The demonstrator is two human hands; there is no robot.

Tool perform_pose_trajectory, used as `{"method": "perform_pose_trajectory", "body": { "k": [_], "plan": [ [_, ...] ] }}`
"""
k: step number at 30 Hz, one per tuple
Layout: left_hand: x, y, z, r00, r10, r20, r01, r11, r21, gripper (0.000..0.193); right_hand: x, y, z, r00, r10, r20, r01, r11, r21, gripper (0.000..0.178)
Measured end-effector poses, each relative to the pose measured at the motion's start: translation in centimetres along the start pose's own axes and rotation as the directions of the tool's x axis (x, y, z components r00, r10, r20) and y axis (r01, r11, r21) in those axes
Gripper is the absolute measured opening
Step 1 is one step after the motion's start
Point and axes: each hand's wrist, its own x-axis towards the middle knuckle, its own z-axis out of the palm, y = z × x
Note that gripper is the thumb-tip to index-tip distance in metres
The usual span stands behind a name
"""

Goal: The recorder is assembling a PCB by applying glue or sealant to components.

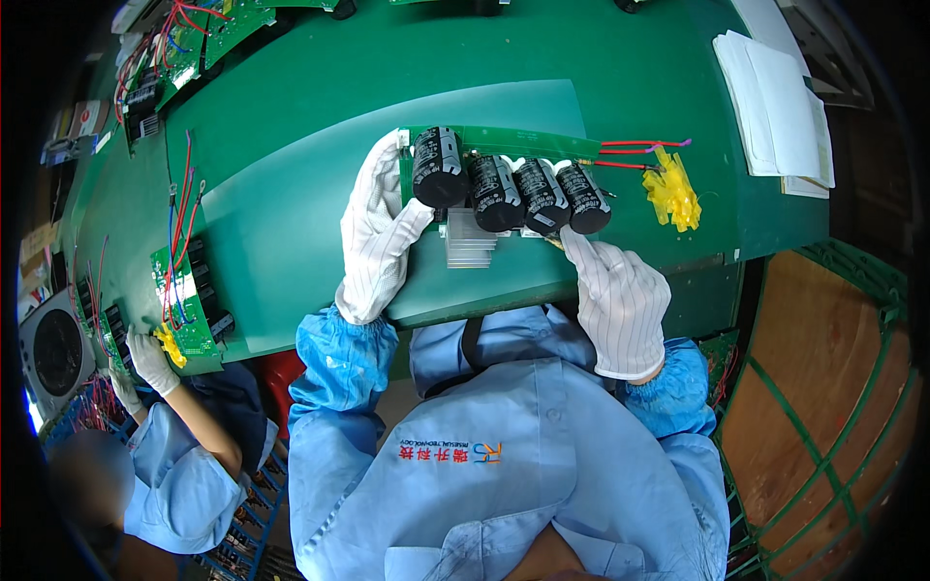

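Observation:
A green circuit board [523, 143] is held up on its edge over the near side of the table. Several large black cylindrical capacitors [497, 194] stick out from it toward me, above a silver finned heat sink [469, 239]. My left hand [378, 232], in a white striped glove, is closed around the board's left end. At the lower right edge, my gloved right hand [620, 305] grips the board, its fingertips just below the capacitors and partly hidden. Red wires [635, 150] run out of the board's right end.
Crumpled yellow tape strips [672, 194] lie right of the board on the green table [387, 68]. Papers [775, 107] are at the far right. Another wired board [184, 300] stands left, beside a co-worker's gloved hand [152, 360]. More boards [228, 29] line the far left edge.

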Motion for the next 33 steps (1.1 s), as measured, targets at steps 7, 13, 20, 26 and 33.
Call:
{"method": "perform_pose_trajectory", "body": {
  "k": [7,13,20,26,33],
  "plan": [
    [0.0,-0.3,-0.3,1.0,0.008,-0.018,-0.007,0.999,0.043,0.074,0.5,-0.6,0.0,1.0,-0.013,-0.022,0.012,0.999,-0.035,0.051],
    [0.1,0.1,-0.1,1.0,-0.007,0.001,0.007,1.0,0.009,0.074,0.4,-1.1,-0.2,0.999,-0.045,-0.013,0.045,0.997,-0.056,0.038],
    [0.0,0.2,-0.3,1.0,-0.012,0.012,0.012,1.0,-0.008,0.075,0.1,-0.7,-0.2,0.995,-0.038,-0.095,0.032,0.998,-0.06,0.047],
    [0.0,-0.1,-0.1,1.0,-0.008,-0.005,0.008,1.0,0.008,0.075,-0.2,-0.6,0.9,0.994,-0.038,-0.106,0.031,0.998,-0.061,0.049],
    [0.0,0.2,-0.1,0.999,-0.032,-0.002,0.032,0.999,-0.041,0.075,0.1,-0.7,0.6,0.998,-0.024,-0.052,0.02,0.996,-0.088,0.05]
  ]
}}
